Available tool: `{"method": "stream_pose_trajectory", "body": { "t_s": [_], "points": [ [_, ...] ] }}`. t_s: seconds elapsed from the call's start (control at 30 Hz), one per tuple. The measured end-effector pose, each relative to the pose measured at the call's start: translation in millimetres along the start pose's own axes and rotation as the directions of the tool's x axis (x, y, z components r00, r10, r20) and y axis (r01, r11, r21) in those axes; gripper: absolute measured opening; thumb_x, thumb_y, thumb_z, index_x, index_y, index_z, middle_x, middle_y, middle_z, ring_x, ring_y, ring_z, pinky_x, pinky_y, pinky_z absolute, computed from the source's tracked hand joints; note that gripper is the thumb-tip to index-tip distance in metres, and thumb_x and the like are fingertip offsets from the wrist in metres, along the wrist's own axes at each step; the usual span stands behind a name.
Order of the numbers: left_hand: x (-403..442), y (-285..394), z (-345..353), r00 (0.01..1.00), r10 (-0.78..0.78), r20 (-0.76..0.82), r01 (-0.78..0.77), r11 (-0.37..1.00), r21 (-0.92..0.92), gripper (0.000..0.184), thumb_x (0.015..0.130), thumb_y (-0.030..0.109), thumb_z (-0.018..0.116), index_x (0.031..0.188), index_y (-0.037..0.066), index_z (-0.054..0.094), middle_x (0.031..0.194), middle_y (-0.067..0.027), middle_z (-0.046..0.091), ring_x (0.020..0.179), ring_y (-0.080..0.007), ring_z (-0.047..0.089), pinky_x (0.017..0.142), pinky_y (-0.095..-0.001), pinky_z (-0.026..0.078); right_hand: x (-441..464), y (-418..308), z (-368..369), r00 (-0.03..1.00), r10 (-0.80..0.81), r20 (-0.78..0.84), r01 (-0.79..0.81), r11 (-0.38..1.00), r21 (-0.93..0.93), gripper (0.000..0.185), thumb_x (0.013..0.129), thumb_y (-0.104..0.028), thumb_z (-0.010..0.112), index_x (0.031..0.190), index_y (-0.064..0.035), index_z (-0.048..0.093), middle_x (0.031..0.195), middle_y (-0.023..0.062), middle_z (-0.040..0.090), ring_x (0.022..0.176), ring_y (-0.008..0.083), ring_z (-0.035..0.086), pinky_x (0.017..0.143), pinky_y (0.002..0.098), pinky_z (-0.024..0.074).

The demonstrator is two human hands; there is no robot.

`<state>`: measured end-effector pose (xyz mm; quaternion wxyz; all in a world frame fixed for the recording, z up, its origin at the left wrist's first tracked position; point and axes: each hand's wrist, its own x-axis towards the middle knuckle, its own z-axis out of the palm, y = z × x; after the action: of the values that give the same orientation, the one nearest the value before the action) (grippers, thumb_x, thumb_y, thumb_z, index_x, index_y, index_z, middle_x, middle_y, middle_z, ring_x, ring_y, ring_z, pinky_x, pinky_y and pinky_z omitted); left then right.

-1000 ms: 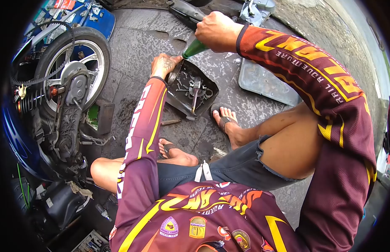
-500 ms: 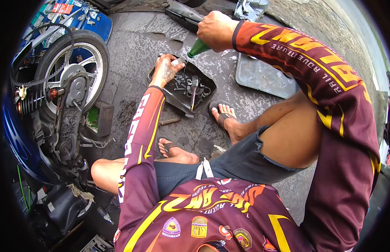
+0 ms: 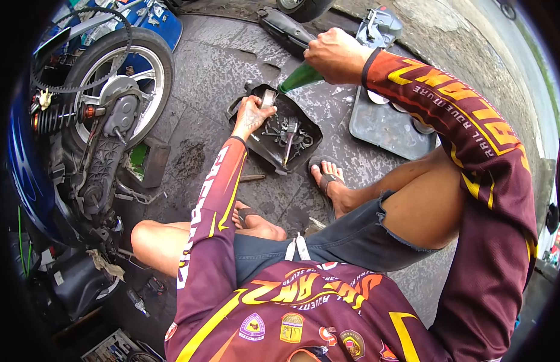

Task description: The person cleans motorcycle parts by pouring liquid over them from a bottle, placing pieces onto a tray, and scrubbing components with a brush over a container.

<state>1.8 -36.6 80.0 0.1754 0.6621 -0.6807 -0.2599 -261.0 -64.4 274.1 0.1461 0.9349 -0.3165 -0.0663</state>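
My right hand [image 3: 334,57] is wrapped around a green bottle [image 3: 301,78], tipped so that its narrow mouth points down and left. Just left of that mouth, my left hand [image 3: 253,116] pinches a small silvery metal part [image 3: 268,98], whose exact kind I cannot make out. Both are above the far-left side of a black tray [image 3: 310,148]. Inside the tray lie a paintbrush [image 3: 290,137] and several loose bolts and small metal pieces [image 3: 271,128], partly in dark liquid.
A motorcycle rear wheel [image 3: 153,90] with its exposed drive case [image 3: 93,151] stands at left. A flat grey tray [image 3: 388,133] lies at right, partly behind my sleeve. A wooden-handled tool [image 3: 251,178] rests near my feet. Black bodywork [image 3: 285,27] lies at the back.
The view has shifted, so the scene sits further right and lower. The bottle lies closer to level, and the metal part is turned more upright. A thin stream seen earlier below the bottle is no longer distinct.
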Motion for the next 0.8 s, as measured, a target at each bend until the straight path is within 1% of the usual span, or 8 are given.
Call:
{"method": "stream_pose_trajectory", "body": {
  "t_s": [0.07, 0.2, 0.27, 0.33, 0.43, 0.6, 0.67, 0.8],
  "points": [
    [0.2, -9.6, 2.8, 0.987, -0.161, 0.023, 0.161, 0.954, -0.252, 0.046, 0.072, 0.041, 0.079, 0.093, 0.003, 0.066, 0.079, -0.0038, 0.062, 0.081, -0.0189, 0.060, 0.077, -0.0330, 0.048, 2.0, 0.7, -4.7, 1.000, 0.002, -0.005, -0.002, 1.000, 0.003, 0.009, 0.068, -0.010, 0.067, 0.074, -0.0038, 0.067, 0.074, 0.0139, 0.068, 0.073, 0.0299, 0.070, 0.062, 0.0385, 0.0550],
    [-1.0, -19.5, 4.7, 0.907, -0.335, 0.255, 0.414, 0.602, -0.682, 0.060, 0.070, 0.042, 0.083, 0.111, 0.007, 0.058, 0.094, -0.0035, 0.060, 0.077, -0.0190, 0.060, 0.070, -0.0371, 0.049, 5.0, 1.0, -4.0, 0.997, 0.025, -0.071, -0.026, 1.000, -0.009, 0.009, 0.071, -0.014, 0.067, 0.073, -0.0056, 0.070, 0.073, 0.0125, 0.069, 0.072, 0.0288, 0.071, 0.061, 0.0378, 0.0550],
    [1.3, -20.7, 9.2, 0.886, -0.403, 0.228, 0.441, 0.587, -0.679, 0.033, 0.073, 0.041, 0.080, 0.088, 0.018, 0.062, 0.084, 0.0049, 0.053, 0.075, -0.0100, 0.051, 0.062, -0.0291, 0.043, 7.9, 2.0, -4.1, 0.994, 0.037, -0.106, -0.041, 0.998, -0.036, 0.011, 0.073, -0.017, 0.067, 0.071, -0.0075, 0.072, 0.074, 0.0113, 0.070, 0.073, 0.0278, 0.071, 0.060, 0.0375, 0.0550],
    [4.4, -24.8, 4.6, 0.882, -0.372, 0.290, 0.461, 0.550, -0.697, 0.037, 0.074, 0.038, 0.081, 0.092, 0.013, 0.061, 0.081, 0.0010, 0.059, 0.060, -0.0151, 0.056, 0.051, -0.0306, 0.048, 11.6, 2.8, -5.0, 0.991, 0.042, -0.128, -0.051, 0.996, -0.070, 0.010, 0.073, -0.017, 0.066, 0.071, -0.0078, 0.072, 0.073, 0.0109, 0.070, 0.073, 0.0274, 0.071, 0.060, 0.0370, 0.0550],
    [2.4, -21.5, 3.3, 0.862, -0.350, 0.367, 0.480, 0.329, -0.813, 0.050, 0.083, 0.043, 0.073, 0.111, 0.003, 0.061, 0.098, -0.0163, 0.068, 0.075, -0.0277, 0.071, 0.067, -0.0405, 0.061, 13.0, 1.3, -3.2, 0.991, 0.035, -0.131, -0.046, 0.996, -0.082, 0.010, 0.073, -0.017, 0.066, 0.071, -0.0081, 0.072, 0.073, 0.0104, 0.070, 0.073, 0.0273, 0.071, 0.060, 0.0372, 0.0551],
    [-0.5, -12.5, -10.1, 0.842, -0.374, 0.389, 0.524, 0.397, -0.753, 0.061, 0.078, 0.048, 0.077, 0.108, -0.003, 0.061, 0.092, -0.0131, 0.068, 0.067, -0.0247, 0.069, 0.055, -0.0311, 0.057, 13.9, -1.9, -7.1, 0.993, 0.000, -0.117, -0.008, 0.998, -0.065, 0.007, 0.070, -0.010, 0.068, 0.074, -0.0062, 0.071, 0.074, 0.0115, 0.069, 0.074, 0.0272, 0.071, 0.061, 0.0369, 0.0561],
    [-3.8, 3.5, -20.1, 0.849, -0.379, 0.369, 0.528, 0.559, -0.639, 0.064, 0.077, 0.049, 0.077, 0.113, -0.002, 0.061, 0.090, -0.0126, 0.068, 0.063, -0.0241, 0.068, 0.053, -0.0294, 0.055, 14.0, -0.7, -3.7, 0.993, -0.008, -0.120, -0.003, 0.996, -0.084, 0.010, 0.074, -0.016, 0.067, 0.074, -0.0081, 0.072, 0.073, 0.0093, 0.070, 0.074, 0.0278, 0.071, 0.062, 0.0377, 0.0555],
    [1.2, -2.7, -16.2, 0.833, -0.444, 0.330, 0.552, 0.624, -0.553, 0.069, 0.072, 0.049, 0.081, 0.117, 0.001, 0.060, 0.094, -0.0115, 0.068, 0.076, -0.0213, 0.069, 0.069, -0.0348, 0.056, 14.2, -1.5, -5.8, 0.993, 0.000, -0.119, -0.009, 0.997, -0.082, 0.010, 0.074, -0.017, 0.067, 0.074, -0.0082, 0.072, 0.074, 0.0091, 0.070, 0.075, 0.0276, 0.071, 0.063, 0.0377, 0.0555]
  ]
}}
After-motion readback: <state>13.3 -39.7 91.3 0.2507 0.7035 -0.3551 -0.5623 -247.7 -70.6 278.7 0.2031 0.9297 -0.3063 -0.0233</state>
